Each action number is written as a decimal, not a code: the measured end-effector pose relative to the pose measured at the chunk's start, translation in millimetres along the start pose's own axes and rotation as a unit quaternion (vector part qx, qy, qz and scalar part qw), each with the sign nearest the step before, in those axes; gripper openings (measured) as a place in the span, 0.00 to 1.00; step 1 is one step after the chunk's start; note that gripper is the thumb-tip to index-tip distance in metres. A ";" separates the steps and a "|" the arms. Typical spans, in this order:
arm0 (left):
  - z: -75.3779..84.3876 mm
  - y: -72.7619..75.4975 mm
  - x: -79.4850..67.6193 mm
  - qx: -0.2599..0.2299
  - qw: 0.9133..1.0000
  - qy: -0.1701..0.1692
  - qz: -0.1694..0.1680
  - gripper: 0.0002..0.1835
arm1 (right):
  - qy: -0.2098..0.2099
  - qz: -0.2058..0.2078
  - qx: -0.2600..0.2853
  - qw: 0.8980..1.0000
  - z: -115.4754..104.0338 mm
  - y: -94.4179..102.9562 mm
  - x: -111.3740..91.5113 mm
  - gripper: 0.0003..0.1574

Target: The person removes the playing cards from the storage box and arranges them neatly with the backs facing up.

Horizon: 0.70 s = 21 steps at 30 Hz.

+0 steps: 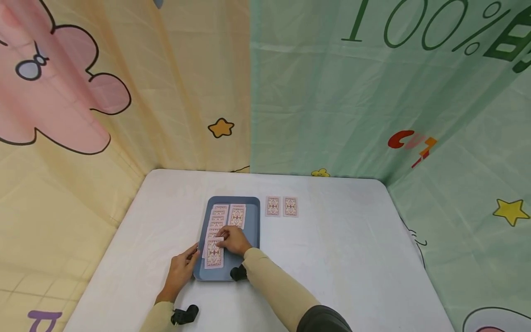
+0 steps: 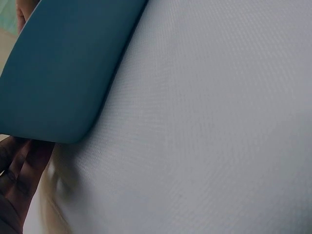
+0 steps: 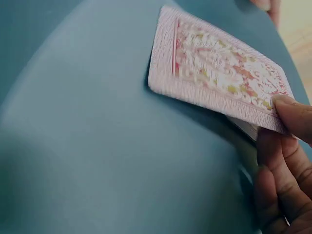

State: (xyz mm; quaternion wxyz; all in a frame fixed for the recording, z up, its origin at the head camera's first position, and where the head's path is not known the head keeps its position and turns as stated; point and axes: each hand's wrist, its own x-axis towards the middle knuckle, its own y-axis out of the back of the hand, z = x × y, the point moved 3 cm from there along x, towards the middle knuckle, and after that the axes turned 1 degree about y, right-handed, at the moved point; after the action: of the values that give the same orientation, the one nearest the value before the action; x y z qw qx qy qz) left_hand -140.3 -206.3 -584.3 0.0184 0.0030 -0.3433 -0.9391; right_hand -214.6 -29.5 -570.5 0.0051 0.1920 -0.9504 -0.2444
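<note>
A blue-grey tray [image 1: 252, 216] lies on the white table, with playing cards face down in it. My right hand [image 1: 235, 240] reaches over the tray and pinches the edge of a playing card [image 1: 214, 259] at the near end of the left column. In the right wrist view, the thumb presses on top of this red-patterned card [image 3: 219, 68], with fingers beneath it; one end is tilted up off the tray floor. My left hand [image 1: 178, 273] touches the tray's left side with its fingers extended. Fingers [image 2: 29, 168] show against the tray's outer wall in the left wrist view.
Overlapping cards [image 1: 217, 216] form the left column, and a shorter overlapping row [image 1: 238, 216] sits beside it at the tray's far end. Two face-down cards [image 1: 273, 206] [image 1: 290, 207] lie on the table right of the tray. Printed curtains [image 1: 323, 101] hang behind the table.
</note>
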 end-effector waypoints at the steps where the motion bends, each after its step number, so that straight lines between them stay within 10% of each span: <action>1: 0.0 0.1 0.2 0.000 1.000 0.000 0.000 0.19 | -0.003 0.002 0.008 1.000 0.5 1.4 -0.1 0.09; 21: 0.7 0.9 -0.4 0.005 1.000 0.000 0.000 0.19 | -0.062 0.046 0.170 0.982 17.4 52.9 -1.3 0.12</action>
State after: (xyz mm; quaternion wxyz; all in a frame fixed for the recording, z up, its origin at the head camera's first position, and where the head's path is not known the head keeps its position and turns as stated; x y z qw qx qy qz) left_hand -139.9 -206.5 -583.2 0.0187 0.0028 -0.3479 -0.9374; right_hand -234.3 21.7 -561.1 -0.0754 0.1303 -0.9845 -0.0900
